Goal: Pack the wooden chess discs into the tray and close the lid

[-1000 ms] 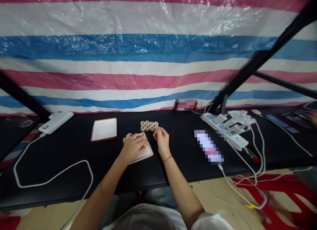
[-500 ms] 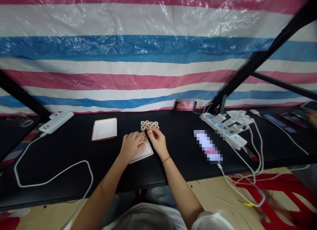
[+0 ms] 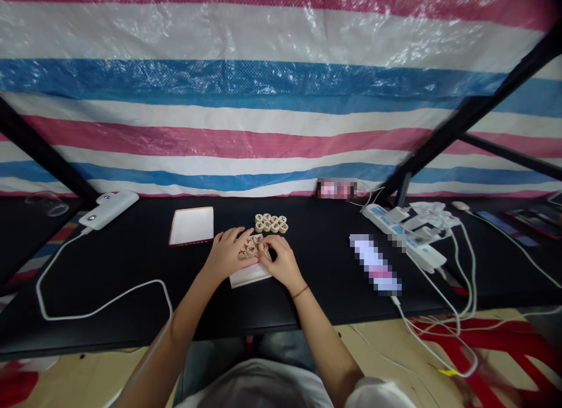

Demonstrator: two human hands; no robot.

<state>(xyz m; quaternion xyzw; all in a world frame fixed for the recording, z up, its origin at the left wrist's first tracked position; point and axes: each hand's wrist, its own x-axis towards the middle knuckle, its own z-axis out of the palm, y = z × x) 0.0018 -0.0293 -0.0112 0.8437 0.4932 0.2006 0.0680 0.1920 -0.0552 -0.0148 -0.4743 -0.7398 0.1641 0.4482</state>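
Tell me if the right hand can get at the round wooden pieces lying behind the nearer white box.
Probably yes: the right hand rests at the nearer white box, and the round wooden pieces lie just beyond it with only bare table between.

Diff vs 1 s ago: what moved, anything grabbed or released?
The right hand came back from the loose chess pieces on the table to the white tray. It now touches the tray pieces beside the left hand. Whether it grips one cannot be told. The left hand stayed on the tray. The white lid, power bank and power strip are unmoved.
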